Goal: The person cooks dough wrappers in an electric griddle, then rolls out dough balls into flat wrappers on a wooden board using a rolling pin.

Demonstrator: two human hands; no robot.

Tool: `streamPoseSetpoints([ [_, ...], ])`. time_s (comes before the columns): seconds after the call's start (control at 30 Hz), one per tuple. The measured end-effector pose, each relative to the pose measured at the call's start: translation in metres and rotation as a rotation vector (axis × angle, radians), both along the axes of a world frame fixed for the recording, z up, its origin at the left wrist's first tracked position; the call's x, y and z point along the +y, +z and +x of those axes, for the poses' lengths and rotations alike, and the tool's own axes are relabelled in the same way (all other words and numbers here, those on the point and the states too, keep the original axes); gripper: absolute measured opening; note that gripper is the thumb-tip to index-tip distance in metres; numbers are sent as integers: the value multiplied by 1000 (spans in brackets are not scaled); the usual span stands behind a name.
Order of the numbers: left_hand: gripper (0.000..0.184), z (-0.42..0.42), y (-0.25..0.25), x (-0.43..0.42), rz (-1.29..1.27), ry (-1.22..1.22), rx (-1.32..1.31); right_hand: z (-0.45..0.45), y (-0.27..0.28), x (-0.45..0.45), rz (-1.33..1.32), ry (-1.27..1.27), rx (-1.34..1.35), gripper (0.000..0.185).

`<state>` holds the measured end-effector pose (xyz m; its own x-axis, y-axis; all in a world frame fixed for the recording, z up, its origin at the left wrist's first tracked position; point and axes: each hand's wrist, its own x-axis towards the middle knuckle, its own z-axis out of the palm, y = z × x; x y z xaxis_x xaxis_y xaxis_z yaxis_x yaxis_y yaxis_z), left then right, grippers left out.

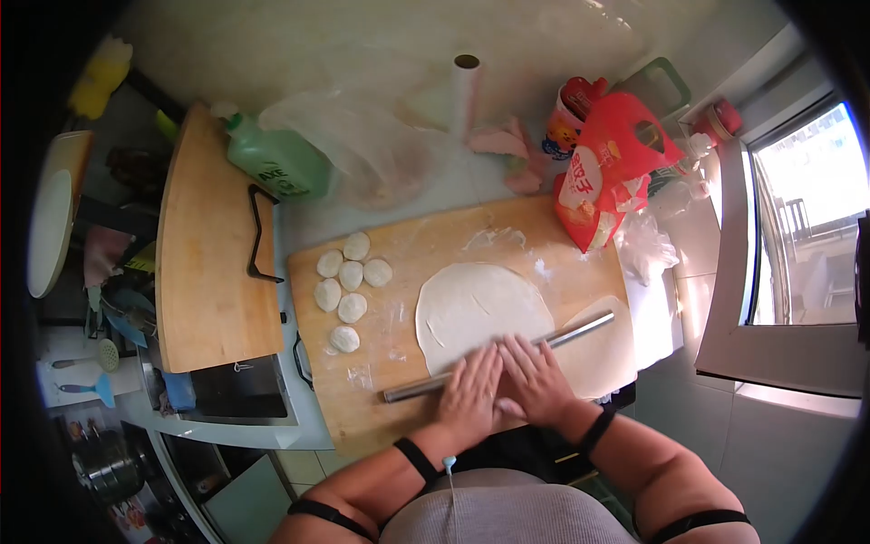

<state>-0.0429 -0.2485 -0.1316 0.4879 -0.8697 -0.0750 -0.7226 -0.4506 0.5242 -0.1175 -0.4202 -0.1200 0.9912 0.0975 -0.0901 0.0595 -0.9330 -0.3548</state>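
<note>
Both of my hands lie flat over the middle of a metal rolling pin (580,329), close together with the fingers stretched forward. My left hand (473,385) is on the pin's left part, and my right hand (535,372) presses beside it, the thumbs near each other. Beneath the pin and fingertips is a wide, thin round dough sheet (480,304) with a few creases on top. Another flat dough sheet (603,358) lies at the right, partly under the pin's end. Several small dough balls (351,275) sit to the left on the floured wooden board (390,363).
Behind the board stand a green AXE bottle (276,161), a clear plastic bag (362,136), an upright cardboard roll (465,95) and a red flour bag (603,172). A second wooden board (213,254) leans at the left near the sink (240,390). An open window (797,236) is at right.
</note>
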Motion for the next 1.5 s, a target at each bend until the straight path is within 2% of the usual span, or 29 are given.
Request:
streamPoseSetpoints([
  [0.07,66,-8,-2,3,-3,-7,-26,-9,0,4,7,-18,32,84],
  [0.13,68,30,-15,-15,52,20,-269,32,-16,-4,-148,-31,-100,81],
  [0.23,64,114,-17,-49,40,233,-250,117,-17,-17,-140,-141,-133,77],
  [0.3,63,124,-11,-51,38,300,-239,146,-14,-22,-228,-189,-181,76],
  [0.37,62,87,-18,-32,50,201,-221,108,-14,-13,-167,-129,-167,78],
  [0.43,64,29,-19,0,-85,59,-209,36,-10,-4,-78,-6,-83,80],
  [0.5,69,-7,3,18,-68,-65,3,5,-2,-11,-44,58,-27,82],
  [0.53,69,-1,-1,17,-68,-67,3,1,0,-15,3,91,2,82],
  [0.57,68,8,-8,13,-34,-66,-105,-6,1,-14,52,121,36,82],
  [0.6,68,22,-11,6,-2,-63,-214,16,-6,-22,-24,136,-76,80],
  [0.67,68,83,-7,-23,-6,205,-178,75,-6,-37,-178,64,-119,73],
  [0.7,69,109,4,-29,42,228,-232,99,-4,-46,-241,65,-41,71],
  [0.73,70,125,13,-33,86,251,-286,113,-3,-53,-151,110,-81,65],
  [0.8,72,118,14,-26,122,177,-208,119,2,-60,-39,218,-134,52],
  [0.83,74,112,14,-21,158,108,-132,115,-2,-61,-35,219,-134,52],
  [0.9,74,104,9,-15,128,92,-161,109,-8,-66,-62,224,-155,46],
  [1.0,75,96,9,-18,89,105,-161,96,-2,-59,-120,137,-125,48],
  [1.1,69,80,22,-19,-159,97,-153,83,-4,-63,-66,72,-103,48],
  [1.13,69,70,25,-16,-163,99,-155,77,-4,-65,-31,28,-85,48],
  [1.2,65,47,27,-5,-336,121,342,65,0,-71,20,-60,-69,49],
  [1.23,65,39,25,1,-341,120,338,61,1,-70,76,-149,-52,49],
  [1.27,65,32,21,7,-312,182,691,57,-1,-66,72,-148,-56,49],
  [1.3,65,26,17,12,-275,240,1044,52,-7,-62,29,-249,-86,49],
  [1.33,65,19,11,17,-279,239,1043,46,-13,-55,-13,-349,-114,49],
  [1.4,69,9,1,25,-334,516,1574,35,-27,-27,-38,-362,-229,45],
  [1.47,73,8,8,34,-340,580,1654,28,-8,9,68,-181,-383,43],
  [1.5,75,10,11,37,-390,716,1730,25,5,25,119,-87,-380,41],
])
